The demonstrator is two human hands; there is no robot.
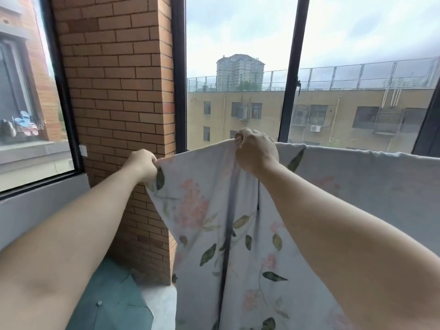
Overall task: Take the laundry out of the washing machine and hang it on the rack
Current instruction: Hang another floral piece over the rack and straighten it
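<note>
Head view: both hands, left [142,164] and right [256,151], pinch the top edge of a floral sheet [202,222], likely spreading it flat along a hidden rack beside the window [238,67].

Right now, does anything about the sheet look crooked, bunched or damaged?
Only the floral sheet hangs unevenly: its top edge lies fairly level on the far right, bunches where the right hand grips it, then slopes down to the corner the left hand holds. No tear or stain shows.
</note>
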